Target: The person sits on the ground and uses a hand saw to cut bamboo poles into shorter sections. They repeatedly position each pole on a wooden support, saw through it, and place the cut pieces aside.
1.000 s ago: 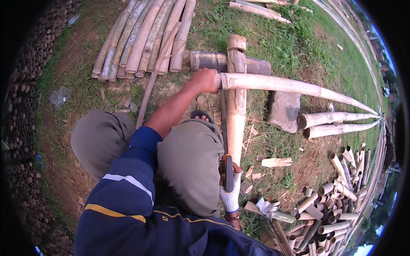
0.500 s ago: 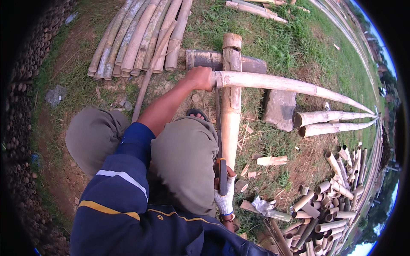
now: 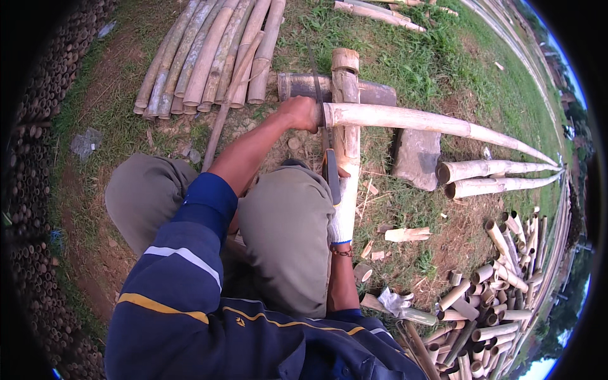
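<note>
My left hand (image 3: pixel 301 114) is closed around the left end of a pale bamboo pole (image 3: pixel 411 120). The pole lies crosswise over a thicker bamboo piece (image 3: pixel 346 145), whose far part has a notch. In my right hand (image 3: pixel 344 212), which wears a white knit glove, is a hand saw (image 3: pixel 330 172) with a black and orange handle. Its long dark blade crosses the pole just right of my left fist and reaches past it. My right fingers are partly hidden behind the handle and my knee.
A dark bamboo log (image 3: pixel 377 95) lies under the thick piece, with a stone block (image 3: pixel 417 158) nearby. Long bamboo poles (image 3: pixel 209 54) are stacked at far left. Two pale poles (image 3: pixel 500 169) lie right. Cut bamboo pieces (image 3: pixel 491 316) are heaped at lower right.
My right hand has pushed the saw forward, away from me, so the blade now sticks out well beyond the pole. My left hand keeps its hold in nearly the same place.
</note>
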